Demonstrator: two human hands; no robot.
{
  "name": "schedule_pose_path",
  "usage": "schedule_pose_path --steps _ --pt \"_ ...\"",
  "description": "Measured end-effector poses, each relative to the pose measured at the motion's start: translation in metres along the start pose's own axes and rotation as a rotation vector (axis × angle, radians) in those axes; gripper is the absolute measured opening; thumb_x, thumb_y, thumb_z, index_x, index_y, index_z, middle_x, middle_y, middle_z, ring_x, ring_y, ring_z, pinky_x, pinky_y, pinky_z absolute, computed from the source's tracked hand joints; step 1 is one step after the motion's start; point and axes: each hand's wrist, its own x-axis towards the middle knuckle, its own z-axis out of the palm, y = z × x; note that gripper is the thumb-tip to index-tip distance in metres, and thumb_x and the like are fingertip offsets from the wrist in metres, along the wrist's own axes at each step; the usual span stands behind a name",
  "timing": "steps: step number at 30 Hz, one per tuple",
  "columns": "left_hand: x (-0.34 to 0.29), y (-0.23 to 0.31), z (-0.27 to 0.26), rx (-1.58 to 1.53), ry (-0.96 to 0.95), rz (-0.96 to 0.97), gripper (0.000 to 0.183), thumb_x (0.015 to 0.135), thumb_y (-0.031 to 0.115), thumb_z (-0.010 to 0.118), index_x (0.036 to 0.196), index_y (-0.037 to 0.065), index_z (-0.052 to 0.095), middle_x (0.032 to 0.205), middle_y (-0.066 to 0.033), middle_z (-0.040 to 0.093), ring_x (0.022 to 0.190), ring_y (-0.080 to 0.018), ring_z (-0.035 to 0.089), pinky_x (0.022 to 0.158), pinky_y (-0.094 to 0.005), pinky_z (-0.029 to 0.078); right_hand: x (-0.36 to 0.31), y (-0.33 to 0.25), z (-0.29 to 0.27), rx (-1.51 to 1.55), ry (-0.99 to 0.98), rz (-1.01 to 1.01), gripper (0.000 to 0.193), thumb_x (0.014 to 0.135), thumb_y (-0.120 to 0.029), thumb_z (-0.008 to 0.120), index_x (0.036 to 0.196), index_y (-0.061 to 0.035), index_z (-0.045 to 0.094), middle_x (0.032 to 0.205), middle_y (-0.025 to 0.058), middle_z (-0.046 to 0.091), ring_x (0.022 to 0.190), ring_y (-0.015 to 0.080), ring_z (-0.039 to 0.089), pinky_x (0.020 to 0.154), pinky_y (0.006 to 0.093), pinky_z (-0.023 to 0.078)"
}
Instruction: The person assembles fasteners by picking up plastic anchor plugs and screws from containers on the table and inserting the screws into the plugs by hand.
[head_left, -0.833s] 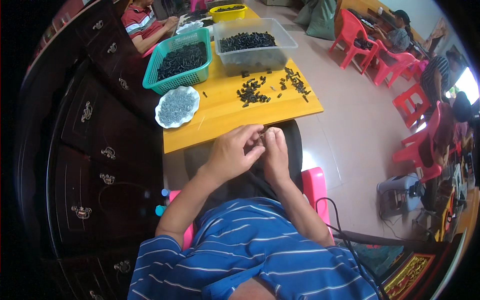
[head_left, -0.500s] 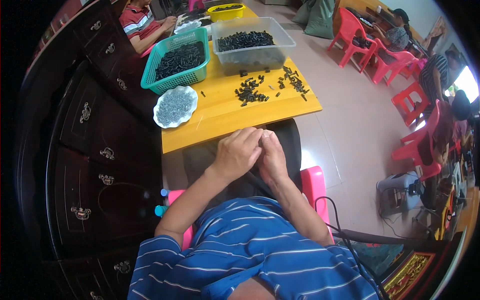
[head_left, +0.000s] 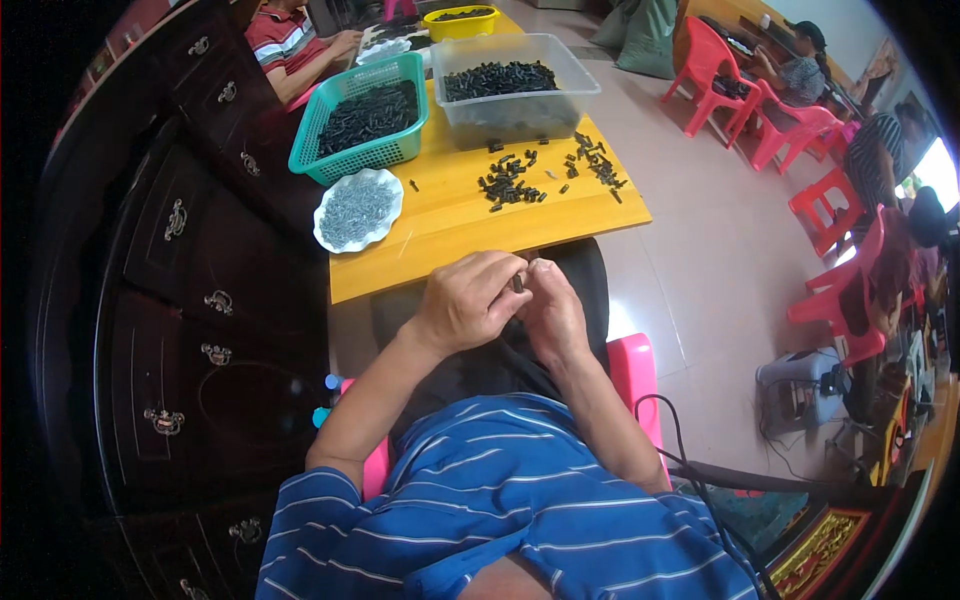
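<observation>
A yellow wooden table (head_left: 450, 225) stands before the person, bearing a teal perforated plastic basket (head_left: 385, 160) and a translucent plastic bin (head_left: 510, 125), both heaped with black pieces, a white scalloped dish (head_left: 391, 222) of thin silvery pieces, and loose black cylinders (head_left: 510, 183). A dark carved wooden cabinet (head_left: 240, 400) lines the left; pale floor tiles (head_left: 680, 250) and red plastic chairs (head_left: 702, 75) fill the right. Just off the near table edge, the left hand (head_left: 462, 305) pinches a small black tubular piece (head_left: 518, 283) between thumb and fingers; the right hand (head_left: 556, 312) is curled close beside it, its grip hidden.
</observation>
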Motion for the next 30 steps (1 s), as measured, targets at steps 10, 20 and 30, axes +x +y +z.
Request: schedule_pose_path --steps 10,20,30 --pt "0.002 0.006 0.003 -0.056 0.030 0.023 0.025 0.083 0.016 0.076 0.100 0.002 0.065 0.090 -0.0125 0.069 0.078 -0.0309 0.069 0.068 -0.0362 0.055 -0.003 -0.007 0.007 -0.017 -0.020 -0.021 0.017 0.104 -0.031 0.051 0.101 -0.0142 0.054 0.090 -0.0004 0.058 0.083 0.0109 0.057 0.075 0.0294 0.048" --pt "0.008 0.013 -0.006 -0.113 0.121 -0.017 0.019 0.091 0.014 0.066 0.105 0.000 0.065 0.085 -0.0129 0.068 0.075 -0.0325 0.067 0.067 -0.0357 0.053 -0.001 -0.008 0.004 0.010 0.021 0.006 0.018 0.102 -0.030 0.055 0.099 -0.0127 0.054 0.088 0.0022 0.062 0.082 0.0147 0.060 0.077 0.0306 0.049" --pt "-0.014 -0.088 -0.041 0.129 -0.413 -0.492 0.024 0.094 0.015 0.052 0.113 0.004 0.064 0.085 -0.0241 0.068 0.083 -0.0412 0.068 0.075 -0.0476 0.053 0.013 -0.003 -0.021 -0.085 0.025 0.046 0.017 0.100 -0.029 0.056 0.100 -0.0127 0.054 0.085 0.0036 0.062 0.078 0.0162 0.061 0.078 0.0307 0.048"
